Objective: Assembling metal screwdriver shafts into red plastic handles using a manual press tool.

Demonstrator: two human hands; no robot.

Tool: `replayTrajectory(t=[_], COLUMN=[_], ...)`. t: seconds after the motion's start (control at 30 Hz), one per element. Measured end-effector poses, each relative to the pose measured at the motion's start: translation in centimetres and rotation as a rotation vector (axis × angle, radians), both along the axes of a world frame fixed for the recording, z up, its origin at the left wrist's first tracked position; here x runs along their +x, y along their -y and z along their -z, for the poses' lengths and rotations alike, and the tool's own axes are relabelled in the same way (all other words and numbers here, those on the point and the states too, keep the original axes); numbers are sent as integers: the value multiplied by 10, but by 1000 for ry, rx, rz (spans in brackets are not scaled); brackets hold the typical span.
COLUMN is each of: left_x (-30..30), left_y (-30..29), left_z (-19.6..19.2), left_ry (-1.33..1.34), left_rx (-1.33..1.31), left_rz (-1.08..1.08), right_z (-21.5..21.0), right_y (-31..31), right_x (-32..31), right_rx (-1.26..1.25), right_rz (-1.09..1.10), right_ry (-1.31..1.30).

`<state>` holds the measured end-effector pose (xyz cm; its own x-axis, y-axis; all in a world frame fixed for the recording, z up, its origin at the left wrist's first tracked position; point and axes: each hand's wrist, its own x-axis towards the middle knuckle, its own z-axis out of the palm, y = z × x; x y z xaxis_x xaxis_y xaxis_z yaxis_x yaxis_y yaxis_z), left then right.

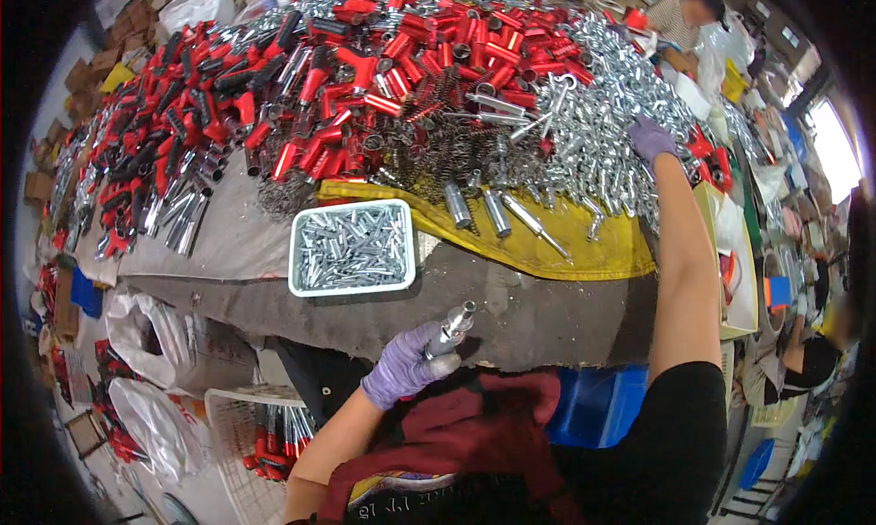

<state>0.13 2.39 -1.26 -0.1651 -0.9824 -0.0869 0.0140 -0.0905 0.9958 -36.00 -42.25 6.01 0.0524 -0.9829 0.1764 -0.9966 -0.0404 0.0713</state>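
Observation:
My left hand [406,365], in a purple glove, is closed around a short silver metal tube [452,328], held upright near the table's front edge. My right hand [651,139], also in a purple glove, reaches far across the table into a heap of shiny silver metal parts [593,114]; whether it grips anything there is hidden. Just ahead of my left hand stands a white rectangular tray [294,251] full of small silver pins. A few silver tubes [497,213] lie on a yellow cloth [584,247] behind it.
The table holds big piles of red sleeves [438,41], red-and-black handles [173,96] and dark coil springs [447,146]. A white wire basket [233,425] of red-handled pieces stands on the floor at left, beside plastic bags [151,415]. Another person [689,14] works at the far right.

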Motion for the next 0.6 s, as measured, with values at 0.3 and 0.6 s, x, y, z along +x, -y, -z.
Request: replayTrajectory(t=[0.3, 0.6], left_x=[7, 0], left_y=[18, 23], left_z=[-22, -12], left_ry=[250, 54], left_rx=[20, 85], left_rz=[125, 119], right_z=[-54, -67], right_y=[-147, -300], right_x=[82, 168], right_rx=[188, 841], right_rz=[-497, -925], right_ry=[962, 878])
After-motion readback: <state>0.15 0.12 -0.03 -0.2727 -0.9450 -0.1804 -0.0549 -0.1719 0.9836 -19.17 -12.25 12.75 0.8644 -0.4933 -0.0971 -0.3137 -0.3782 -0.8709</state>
